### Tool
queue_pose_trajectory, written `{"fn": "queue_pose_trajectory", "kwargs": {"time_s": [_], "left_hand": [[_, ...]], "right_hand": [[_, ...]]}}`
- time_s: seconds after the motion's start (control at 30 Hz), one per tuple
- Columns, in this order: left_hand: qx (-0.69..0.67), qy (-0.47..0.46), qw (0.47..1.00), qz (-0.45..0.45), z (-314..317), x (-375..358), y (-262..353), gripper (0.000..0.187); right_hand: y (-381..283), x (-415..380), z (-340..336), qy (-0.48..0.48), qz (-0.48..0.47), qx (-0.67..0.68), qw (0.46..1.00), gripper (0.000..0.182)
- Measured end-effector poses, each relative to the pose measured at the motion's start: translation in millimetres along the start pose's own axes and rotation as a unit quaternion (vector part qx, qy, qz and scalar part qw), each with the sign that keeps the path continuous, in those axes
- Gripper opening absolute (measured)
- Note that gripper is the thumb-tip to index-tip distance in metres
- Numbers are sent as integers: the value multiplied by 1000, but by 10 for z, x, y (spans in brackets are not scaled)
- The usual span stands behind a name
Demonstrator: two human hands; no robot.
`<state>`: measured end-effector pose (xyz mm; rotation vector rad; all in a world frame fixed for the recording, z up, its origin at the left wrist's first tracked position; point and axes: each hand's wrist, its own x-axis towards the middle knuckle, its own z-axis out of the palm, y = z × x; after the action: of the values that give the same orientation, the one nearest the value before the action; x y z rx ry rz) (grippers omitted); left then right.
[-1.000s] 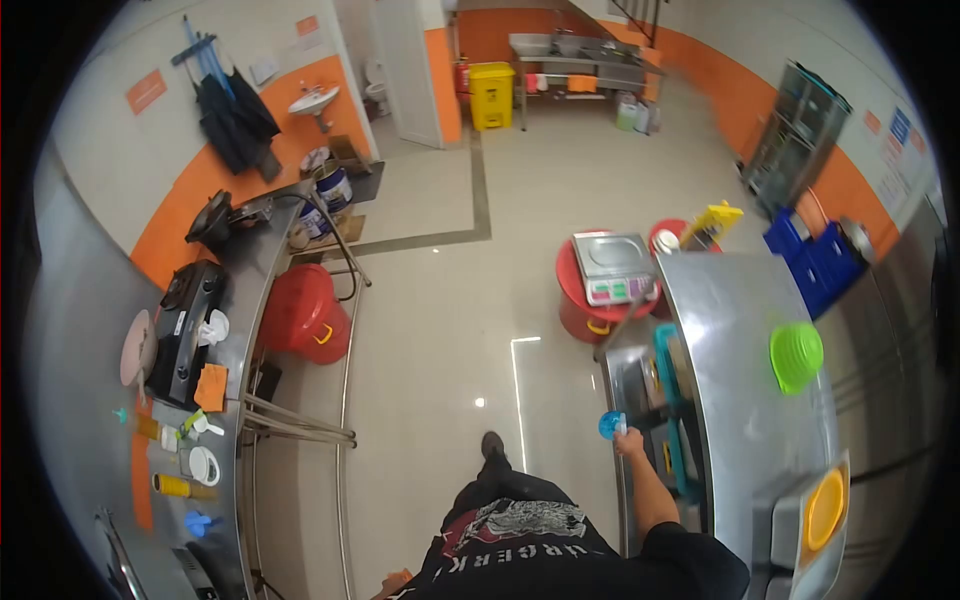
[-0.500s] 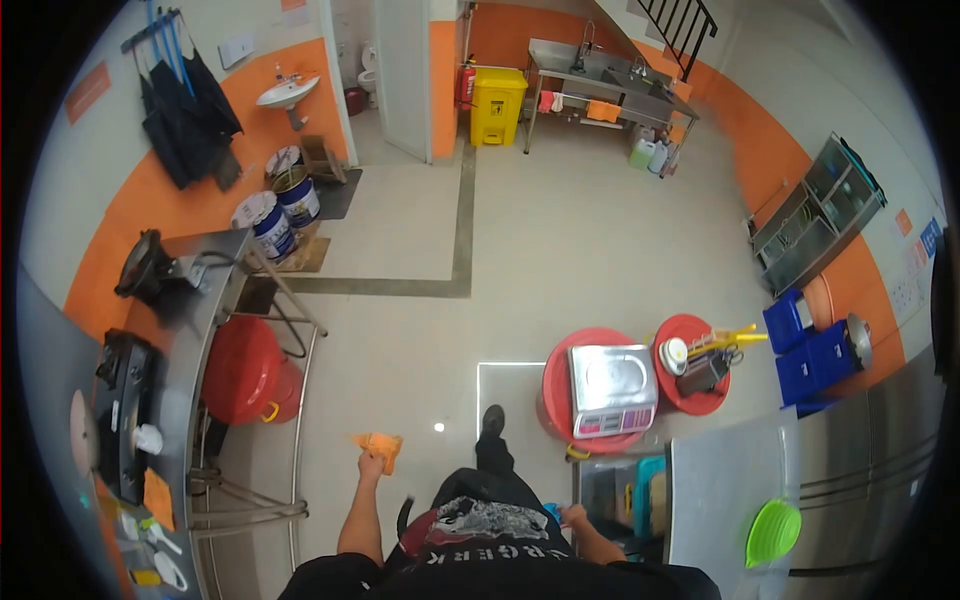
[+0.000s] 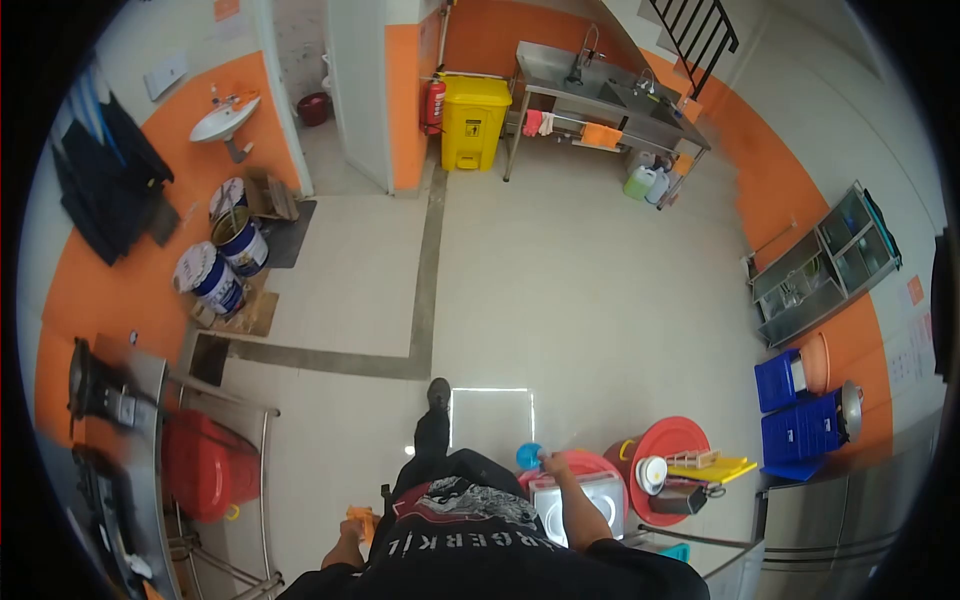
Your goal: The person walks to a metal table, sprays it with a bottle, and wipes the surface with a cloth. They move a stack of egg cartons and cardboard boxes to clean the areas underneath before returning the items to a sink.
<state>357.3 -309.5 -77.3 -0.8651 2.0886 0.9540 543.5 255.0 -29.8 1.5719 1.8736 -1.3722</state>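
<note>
My left hand (image 3: 349, 528) is closed round an orange cloth (image 3: 366, 520), low beside my left leg. My right hand (image 3: 549, 461) reaches forward and grips a small round blue plastic thing (image 3: 529, 456) whose exact kind I cannot make out. Below and beside that hand is a silver weighing scale (image 3: 590, 500), resting on a red lidded tub (image 3: 588, 462). My right forearm hides part of the scale.
To the right, another red tub (image 3: 690, 437) carries a yellow-handled item and containers. A metal rack table (image 3: 150, 440) stands left. Ahead are a yellow bin (image 3: 475, 125), a steel sink (image 3: 620, 95), paint buckets (image 3: 210, 280) and blue crates (image 3: 800, 430).
I have walked forward, so the sink and bin appear closer. My left hand with the cloth has dropped back; my right hand has swung forward with the blue thing, beside the scale.
</note>
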Motion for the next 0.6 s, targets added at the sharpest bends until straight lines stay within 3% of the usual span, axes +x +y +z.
{"fn": "queue_pose_trajectory", "kwargs": {"time_s": [0.07,0.17,0.2,0.23,0.27,0.33,0.4,0.43,0.5,0.6], "left_hand": [[-24,-23,999,-34,210,291,585,29],[-59,-66,993,-82,638,561,1616,39],[-27,-74,996,-43,721,692,2190,31],[330,-93,923,177,845,838,2824,27],[627,-91,683,363,970,925,3397,24],[566,28,605,560,1360,1055,4567,22],[281,11,860,426,2118,1149,6338,21],[168,16,901,399,2405,993,7067,21],[77,-10,909,410,2926,856,8128,24],[7,-36,905,423,3536,742,9042,29]], "right_hand": [[-493,307,-205,44,-1,131,990,48],[-870,877,-411,61,29,217,974,47],[-1111,980,-513,87,62,198,974,43],[-1212,1136,-612,85,75,215,970,42],[-1310,1294,-710,84,87,231,965,41],[-684,2405,-674,91,99,145,980,37],[-1339,2351,-1096,134,185,253,940,35],[-1527,2463,-1242,148,214,285,923,34],[-1845,2765,-1576,166,241,307,905,32],[-2642,3173,-2285,187,249,342,886,26]]}}
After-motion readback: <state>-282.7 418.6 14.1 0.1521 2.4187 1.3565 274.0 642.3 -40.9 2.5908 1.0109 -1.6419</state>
